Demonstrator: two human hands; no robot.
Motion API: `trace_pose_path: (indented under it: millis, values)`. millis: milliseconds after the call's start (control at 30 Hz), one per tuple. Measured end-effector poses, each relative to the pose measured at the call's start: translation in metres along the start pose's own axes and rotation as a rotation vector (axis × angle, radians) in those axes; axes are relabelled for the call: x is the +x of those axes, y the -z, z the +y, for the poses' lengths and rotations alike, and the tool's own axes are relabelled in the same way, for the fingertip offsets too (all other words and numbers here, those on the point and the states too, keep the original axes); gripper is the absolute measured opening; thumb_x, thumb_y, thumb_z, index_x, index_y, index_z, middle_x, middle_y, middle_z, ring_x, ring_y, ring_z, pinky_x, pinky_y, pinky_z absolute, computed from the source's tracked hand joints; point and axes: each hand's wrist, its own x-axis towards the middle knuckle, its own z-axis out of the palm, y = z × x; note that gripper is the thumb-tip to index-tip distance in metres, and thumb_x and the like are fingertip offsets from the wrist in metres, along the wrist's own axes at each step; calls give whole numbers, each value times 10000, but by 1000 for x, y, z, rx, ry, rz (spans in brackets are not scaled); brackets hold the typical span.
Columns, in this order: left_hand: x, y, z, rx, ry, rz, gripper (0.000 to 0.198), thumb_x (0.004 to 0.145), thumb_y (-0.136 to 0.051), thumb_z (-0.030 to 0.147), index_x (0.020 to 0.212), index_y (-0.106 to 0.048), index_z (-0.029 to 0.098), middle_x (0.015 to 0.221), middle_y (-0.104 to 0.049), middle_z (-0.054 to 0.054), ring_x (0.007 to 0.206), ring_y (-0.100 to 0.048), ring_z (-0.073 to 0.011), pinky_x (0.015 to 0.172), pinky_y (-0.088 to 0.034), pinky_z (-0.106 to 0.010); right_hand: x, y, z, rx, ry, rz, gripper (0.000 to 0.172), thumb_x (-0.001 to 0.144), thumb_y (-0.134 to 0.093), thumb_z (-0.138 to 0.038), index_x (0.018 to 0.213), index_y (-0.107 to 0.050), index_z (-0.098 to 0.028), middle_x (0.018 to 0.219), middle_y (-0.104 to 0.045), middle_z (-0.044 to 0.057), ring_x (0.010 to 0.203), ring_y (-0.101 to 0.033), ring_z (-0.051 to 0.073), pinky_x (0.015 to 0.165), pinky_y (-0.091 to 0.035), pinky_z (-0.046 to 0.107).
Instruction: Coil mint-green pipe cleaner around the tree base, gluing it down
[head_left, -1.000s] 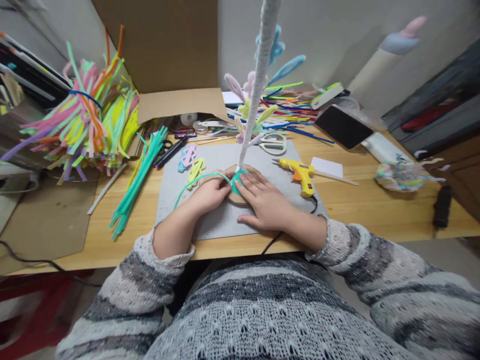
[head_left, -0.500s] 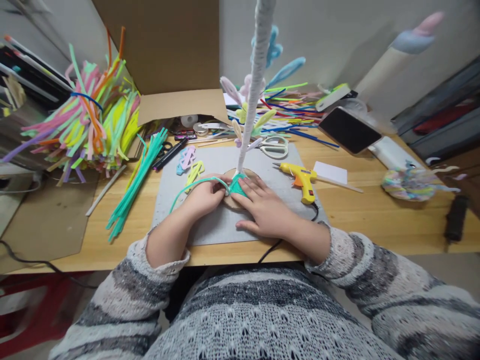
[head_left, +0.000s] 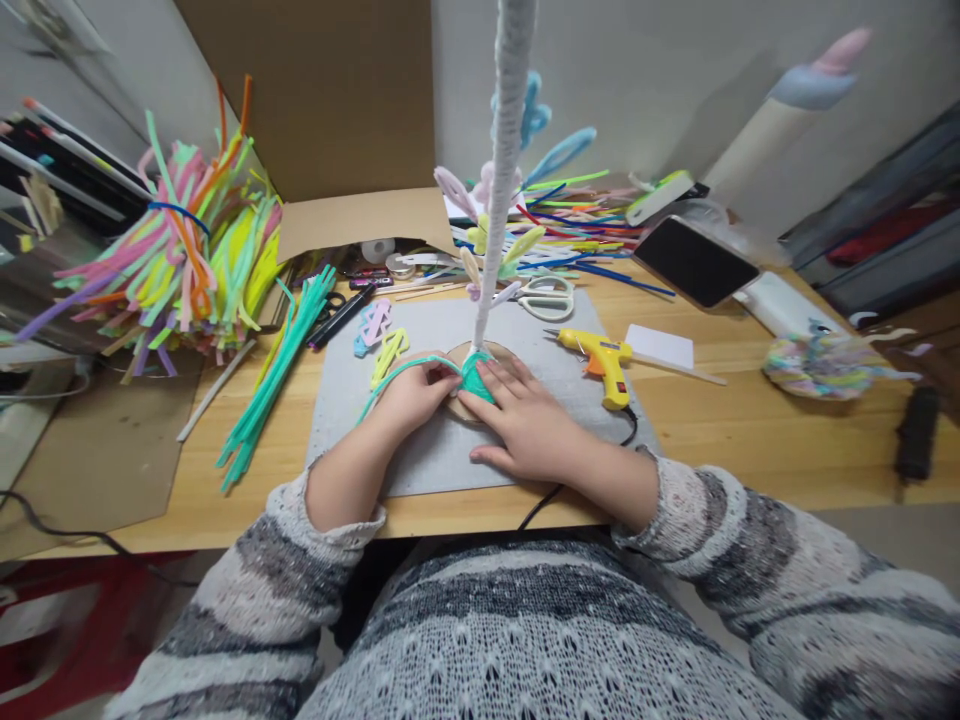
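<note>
Two hands meet at the foot of the white stem (head_left: 499, 170), which stands upright from a round disc (head_left: 454, 410) on the grey mat (head_left: 442, 460). The left hand (head_left: 409, 395) has its fingers (head_left: 437, 380) closed in a pinch on the teal pipe cleaner (head_left: 401, 366) — gripped just short of where the strand joins the teal coil (head_left: 472, 378) wound round the stem's base. From that pinch the strand's long axis runs away from the stem, arching past the far side of the left knuckles, then dropping left and toward the person, with its free end on the mat beside the left wrist. The right hand (head_left: 525, 425) holds nothing. Its fingers (head_left: 501, 388) lie stretched flat, tips pressed on the coil from the right — whether they touch the left fingertips I cannot tell. The coil sits directly between the two sets of fingertips. Just right of the right knuckles lies a yellow glue gun (head_left: 604, 358); well left of the left hand a loose teal bundle (head_left: 274, 370) rests on the table (head_left: 750, 440).
</note>
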Motion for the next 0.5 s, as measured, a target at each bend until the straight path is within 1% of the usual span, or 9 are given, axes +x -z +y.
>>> trace_pose_path:
  millis: [100, 200, 300, 500]
  values:
    - [2, -1, -1, -18, 31, -11, 157, 769, -600, 324, 823, -660, 189, 802, -700, -10, 780, -644, -187, 785, -498, -312, 1, -2, -2, -10, -8, 7, 755, 831, -565, -597, 1424, -420, -152, 1535, -316, 201, 1429, -238, 367, 1176, -83, 526]
    - [1, -2, 0, -18, 43, -10, 155, 769, -603, 323, 822, -647, 183, 789, -687, -8, 765, -634, -180, 769, -491, -305, 1, -3, -3, -21, -20, 13, 709, 860, -529, -577, 1419, -423, -153, 1524, -333, 212, 1423, -255, 371, 1170, -47, 558]
    - [-1, -2, 3, -10, 52, -2, 137, 774, -609, 316, 802, -633, 183, 773, -678, -2, 746, -624, -174, 760, -485, -299, 1, -3, -4, -27, -31, 9, 701, 870, -512, -573, 1429, -409, -162, 1521, -338, 214, 1417, -266, 380, 1157, -26, 594]
    - [-1, -4, 2, -14, 40, -2, 134, 795, -602, 307, 830, -630, 181, 738, -651, -1, 715, -609, -175, 747, -481, -304, 1, -4, -5, -32, -40, 0, 699, 877, -503, -569, 1437, -398, -164, 1526, -332, 207, 1421, -255, 377, 1155, -17, 591]
